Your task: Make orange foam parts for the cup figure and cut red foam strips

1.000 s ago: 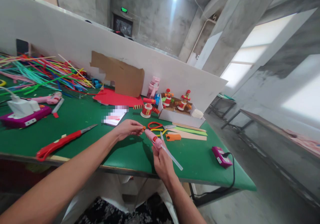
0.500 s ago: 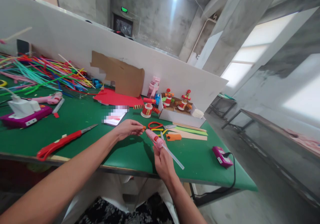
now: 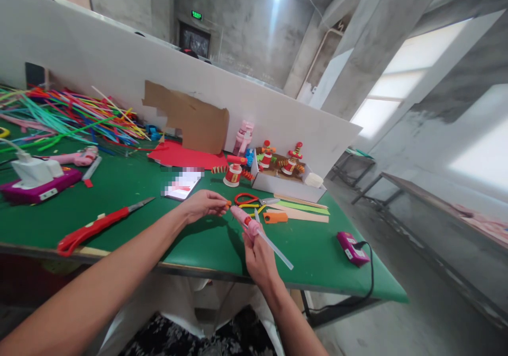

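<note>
Near the phone (image 3: 184, 185), the left hand (image 3: 203, 207) pinches an orange piece (image 3: 228, 204). Farther right, the right hand (image 3: 259, 251) grips a glue gun (image 3: 241, 217).

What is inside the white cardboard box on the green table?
Two cup-bodied figurines, both topped in red, stand over a brown bottom. A pale block sits at the right end. The box's front wall covers anything lying low behind it.

Pink glue gun (image 3: 242, 218) near orange piece (image 3: 228, 204)
</note>
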Demonstrator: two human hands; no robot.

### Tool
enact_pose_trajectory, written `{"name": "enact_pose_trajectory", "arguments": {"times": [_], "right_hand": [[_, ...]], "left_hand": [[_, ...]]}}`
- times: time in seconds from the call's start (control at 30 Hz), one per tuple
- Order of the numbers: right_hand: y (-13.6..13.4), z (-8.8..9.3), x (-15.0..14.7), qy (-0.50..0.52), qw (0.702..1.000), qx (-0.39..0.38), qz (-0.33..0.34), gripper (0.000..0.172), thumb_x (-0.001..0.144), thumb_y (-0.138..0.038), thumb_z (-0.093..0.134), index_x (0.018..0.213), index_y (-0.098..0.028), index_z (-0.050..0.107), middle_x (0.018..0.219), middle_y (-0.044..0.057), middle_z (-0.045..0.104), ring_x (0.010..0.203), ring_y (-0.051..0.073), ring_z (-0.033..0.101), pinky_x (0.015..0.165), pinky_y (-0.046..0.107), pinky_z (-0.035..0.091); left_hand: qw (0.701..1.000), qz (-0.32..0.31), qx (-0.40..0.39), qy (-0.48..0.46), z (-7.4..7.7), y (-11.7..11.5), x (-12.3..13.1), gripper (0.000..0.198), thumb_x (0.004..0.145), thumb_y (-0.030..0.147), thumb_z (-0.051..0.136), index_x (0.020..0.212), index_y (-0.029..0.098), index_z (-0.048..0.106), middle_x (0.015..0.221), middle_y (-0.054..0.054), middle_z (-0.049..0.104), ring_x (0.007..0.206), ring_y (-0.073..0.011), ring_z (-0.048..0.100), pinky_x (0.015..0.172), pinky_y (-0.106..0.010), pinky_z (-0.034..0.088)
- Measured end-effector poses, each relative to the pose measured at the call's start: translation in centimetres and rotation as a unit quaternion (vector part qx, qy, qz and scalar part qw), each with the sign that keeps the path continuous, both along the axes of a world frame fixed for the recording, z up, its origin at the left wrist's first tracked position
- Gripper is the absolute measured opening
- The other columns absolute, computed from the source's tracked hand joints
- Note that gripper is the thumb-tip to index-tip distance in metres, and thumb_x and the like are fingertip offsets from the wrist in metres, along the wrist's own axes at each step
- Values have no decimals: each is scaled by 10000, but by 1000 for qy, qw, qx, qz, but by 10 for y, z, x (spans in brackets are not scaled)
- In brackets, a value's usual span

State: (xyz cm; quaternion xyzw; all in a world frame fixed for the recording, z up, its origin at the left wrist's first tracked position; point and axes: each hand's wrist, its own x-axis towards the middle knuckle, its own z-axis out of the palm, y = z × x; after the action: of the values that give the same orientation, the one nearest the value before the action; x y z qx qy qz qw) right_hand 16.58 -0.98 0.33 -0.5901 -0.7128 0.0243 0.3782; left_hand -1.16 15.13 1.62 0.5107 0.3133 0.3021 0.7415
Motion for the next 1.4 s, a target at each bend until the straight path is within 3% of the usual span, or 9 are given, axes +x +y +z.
{"name": "enact_pose_trajectory", "arguments": {"times": [0.87, 1.4], "right_hand": [[-1, 2, -1, 11, 1000, 11, 1, 357, 1001, -285, 395, 1253, -153, 610, 1108, 137, 703, 976, 245, 672, 862, 324, 529], [-1, 5, -4, 19, 1000, -1, -8, 356, 995, -276, 387, 1227, -151, 626, 1104, 145, 702, 996, 253, 671, 892, 341, 521]], "left_hand": [[1000, -2, -5, -13, -3, 2, 0, 347, 544, 312, 930, 743, 131, 711, 699, -69, 742, 654, -154, 684, 704, -294, 568], [1000, -6, 4, -17, -1, 0, 0, 401, 494, 354, 946, 730, 135, 706, 697, -71, 742, 635, -152, 677, 670, -285, 558]]}}
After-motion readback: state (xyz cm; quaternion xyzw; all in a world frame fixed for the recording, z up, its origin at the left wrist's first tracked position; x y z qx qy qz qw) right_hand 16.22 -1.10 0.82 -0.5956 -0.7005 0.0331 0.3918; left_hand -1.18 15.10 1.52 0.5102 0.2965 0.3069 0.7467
